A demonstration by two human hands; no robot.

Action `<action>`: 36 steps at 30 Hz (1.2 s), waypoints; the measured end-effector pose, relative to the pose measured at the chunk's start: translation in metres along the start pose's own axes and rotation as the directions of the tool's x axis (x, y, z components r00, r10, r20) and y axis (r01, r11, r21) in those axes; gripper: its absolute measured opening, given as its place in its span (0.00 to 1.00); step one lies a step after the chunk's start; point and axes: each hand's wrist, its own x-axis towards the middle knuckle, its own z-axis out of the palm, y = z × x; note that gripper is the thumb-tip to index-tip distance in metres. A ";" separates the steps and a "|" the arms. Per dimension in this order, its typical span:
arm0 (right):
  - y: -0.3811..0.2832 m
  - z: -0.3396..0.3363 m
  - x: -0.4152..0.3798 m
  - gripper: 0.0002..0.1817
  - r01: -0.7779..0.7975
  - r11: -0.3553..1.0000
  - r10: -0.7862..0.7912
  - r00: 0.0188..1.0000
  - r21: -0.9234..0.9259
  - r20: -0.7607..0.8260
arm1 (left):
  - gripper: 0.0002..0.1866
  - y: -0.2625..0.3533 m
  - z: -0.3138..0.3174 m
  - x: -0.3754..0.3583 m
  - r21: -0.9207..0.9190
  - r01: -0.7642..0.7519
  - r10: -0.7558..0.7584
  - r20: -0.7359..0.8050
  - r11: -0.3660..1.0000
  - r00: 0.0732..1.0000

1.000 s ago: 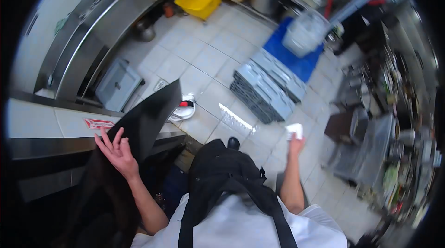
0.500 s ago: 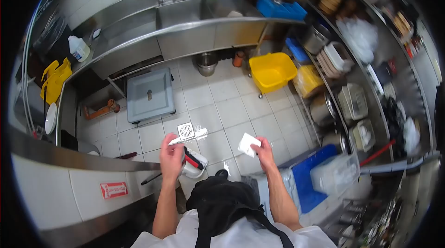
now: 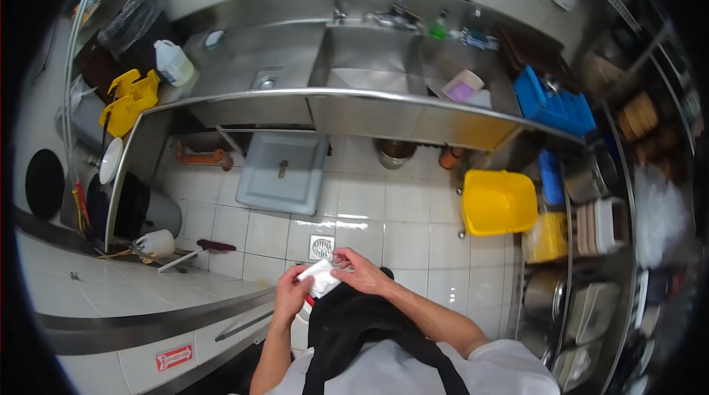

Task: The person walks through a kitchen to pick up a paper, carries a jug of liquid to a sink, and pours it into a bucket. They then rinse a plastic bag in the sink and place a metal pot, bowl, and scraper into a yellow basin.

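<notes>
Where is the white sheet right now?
In the head view, the white sheet is below centre, slightly left, in the left hand, beside the right hand, below the floor drain.

White sheet; black apron; yellow tub; blue basket.

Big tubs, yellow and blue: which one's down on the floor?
The yellow tub, out beyond the right hand; the blue tub sits up on the metal counter.

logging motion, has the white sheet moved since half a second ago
Yes, leftward: the white sheet was right of the floor drain in view and is now just below it, between left hand and right hand.
</notes>
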 end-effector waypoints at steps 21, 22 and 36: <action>-0.124 -0.136 0.521 0.14 0.516 0.789 -0.331 0.814 -0.333 0.478 | 0.20 0.205 -0.106 0.375 -0.249 -0.323 0.161 -0.506 0.913 0.847; -0.120 -0.138 0.560 0.14 0.458 0.787 -0.318 0.875 -0.412 0.364 | 0.20 0.211 -0.115 0.386 -0.252 -0.302 0.140 -0.507 0.919 0.851; 0.125 -0.095 1.039 0.13 0.036 0.676 0.097 0.986 -0.736 0.138 | 0.21 0.268 -0.170 0.545 -0.173 -0.024 -0.139 -0.856 0.985 0.498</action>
